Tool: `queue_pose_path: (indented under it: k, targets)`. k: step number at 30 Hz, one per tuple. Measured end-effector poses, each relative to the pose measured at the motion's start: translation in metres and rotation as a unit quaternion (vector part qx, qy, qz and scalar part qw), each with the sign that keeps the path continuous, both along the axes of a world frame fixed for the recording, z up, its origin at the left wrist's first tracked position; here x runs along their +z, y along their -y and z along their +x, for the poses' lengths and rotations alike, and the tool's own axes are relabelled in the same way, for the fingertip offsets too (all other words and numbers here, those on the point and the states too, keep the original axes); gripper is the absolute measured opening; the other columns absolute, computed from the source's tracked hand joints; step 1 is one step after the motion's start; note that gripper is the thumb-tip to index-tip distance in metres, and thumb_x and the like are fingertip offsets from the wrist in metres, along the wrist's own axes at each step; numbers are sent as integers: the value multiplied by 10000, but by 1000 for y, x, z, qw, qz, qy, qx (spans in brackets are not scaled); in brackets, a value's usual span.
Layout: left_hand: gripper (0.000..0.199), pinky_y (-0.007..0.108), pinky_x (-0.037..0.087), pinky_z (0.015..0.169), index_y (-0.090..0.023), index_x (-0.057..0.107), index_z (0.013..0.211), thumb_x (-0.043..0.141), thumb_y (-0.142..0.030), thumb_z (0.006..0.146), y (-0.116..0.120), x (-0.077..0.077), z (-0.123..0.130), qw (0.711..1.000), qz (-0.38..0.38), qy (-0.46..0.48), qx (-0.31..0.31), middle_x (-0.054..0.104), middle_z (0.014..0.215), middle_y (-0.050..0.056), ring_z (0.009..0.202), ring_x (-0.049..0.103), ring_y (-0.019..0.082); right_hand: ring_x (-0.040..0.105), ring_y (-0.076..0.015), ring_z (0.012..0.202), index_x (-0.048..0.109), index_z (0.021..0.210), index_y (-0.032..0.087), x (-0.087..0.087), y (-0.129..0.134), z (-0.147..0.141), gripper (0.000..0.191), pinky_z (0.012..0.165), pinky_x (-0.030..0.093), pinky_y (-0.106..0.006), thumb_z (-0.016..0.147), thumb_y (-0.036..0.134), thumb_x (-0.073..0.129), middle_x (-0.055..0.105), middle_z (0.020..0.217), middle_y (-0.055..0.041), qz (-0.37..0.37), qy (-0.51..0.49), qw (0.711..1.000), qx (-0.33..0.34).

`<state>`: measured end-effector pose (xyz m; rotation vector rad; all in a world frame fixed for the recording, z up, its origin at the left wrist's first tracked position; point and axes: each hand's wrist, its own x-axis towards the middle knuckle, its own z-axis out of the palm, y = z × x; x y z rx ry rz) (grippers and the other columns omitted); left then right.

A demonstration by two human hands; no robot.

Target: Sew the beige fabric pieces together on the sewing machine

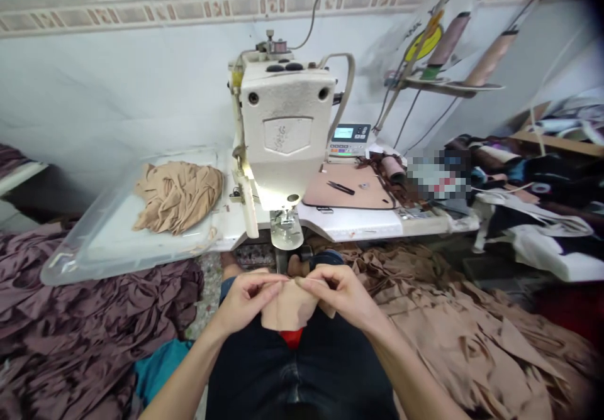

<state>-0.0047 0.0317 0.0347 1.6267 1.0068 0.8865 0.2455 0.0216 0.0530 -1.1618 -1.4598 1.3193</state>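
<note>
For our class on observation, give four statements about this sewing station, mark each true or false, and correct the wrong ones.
1. The left hand and right hand both grip the small beige fabric piece. True.
2. The crumpled tan cloth lies right of the sewing machine. False: it lies left of it, on the clear plastic tray.
3. The thread snips rest on the pink mat. True.
4. The control panel's screen is dark. False: it is lit.

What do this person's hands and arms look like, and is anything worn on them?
The left hand and right hand are human and ungloved. The left forearm and right forearm are bare, with no sleeve, watch or bracelet in view. Nail details are too small to tell.
</note>
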Motion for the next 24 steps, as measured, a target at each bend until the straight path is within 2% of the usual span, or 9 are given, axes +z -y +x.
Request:
queue_pose_path:
  k: [2, 4, 8, 12, 15, 17, 21, 24]
  targets:
    - [278, 287, 514, 698, -236, 876, 1134, 668, -389, 1031, -4, 3, -1, 996, 68, -50, 8, 760, 856, 84, 795, 672, 216, 514, -162, 569, 802, 706, 187, 9, 0, -2, 412, 523, 391, -286, 930, 530, 761, 580, 606, -14, 60, 37, 997, -21]
    - [264, 304, 535, 755, -247, 875, 1131, 655, -365, 1042, -9, 6, -1, 992, 103, -63, 21, 796, 907, 90, 854, 704, 234, 516, -167, 583, 814, 716, 193, 17, 0, -3, 394, 551, 397, -301, 965, 486, 731, 572, 622, -18, 126, 76, 988, -45]
    - [270, 308, 542, 786, -218, 859, 976, 641, -364, 1037, -18, 17, 1, 994, 100, -26, 43, 796, 910, 81, 849, 708, 234, 489, -165, 571, 823, 747, 196, 27, -8, -7, 377, 555, 382, -315, 984, 467, 710, 536, 612, -10, 188, 112, 972, -89]
    - [306, 291, 521, 753, -182, 818, 908, 659, -427, 1002, -29, 31, 7, 996, 52, 18, 72, 771, 869, 66, 806, 684, 220, 524, -175, 601, 801, 711, 184, 30, -25, -10, 403, 580, 420, -312, 918, 527, 758, 616, 638, -28, 148, 71, 980, -114]
    - [352, 258, 461, 630, -164, 775, 858, 715, -500, 943, -36, 35, 12, 994, 12, 24, 110, 714, 766, 41, 678, 615, 177, 532, -173, 570, 794, 718, 173, 27, -36, -11, 451, 549, 416, -302, 848, 604, 810, 638, 622, -27, 71, 15, 991, -112]
    - [367, 236, 398, 560, -167, 720, 817, 761, -524, 892, -40, 37, 15, 990, 1, 33, 139, 615, 660, -4, 585, 525, 138, 517, -167, 548, 785, 710, 167, 24, -41, -10, 492, 521, 397, -294, 814, 646, 832, 620, 596, -21, 42, -8, 992, -117]
    - [379, 207, 313, 501, -198, 619, 880, 818, -516, 825, -47, 44, 25, 982, -10, 85, 170, 431, 581, -91, 501, 401, 99, 558, -187, 598, 781, 705, 163, 19, -49, -8, 522, 558, 450, -301, 801, 673, 837, 651, 620, -38, 53, -23, 989, -133]
    - [369, 213, 299, 495, -206, 600, 971, 793, -495, 846, -54, 47, 31, 978, -8, 95, 183, 421, 610, -97, 498, 398, 102, 584, -202, 635, 767, 692, 168, 18, -57, -6, 508, 599, 483, -311, 803, 659, 831, 668, 641, -43, 72, -32, 985, -154]
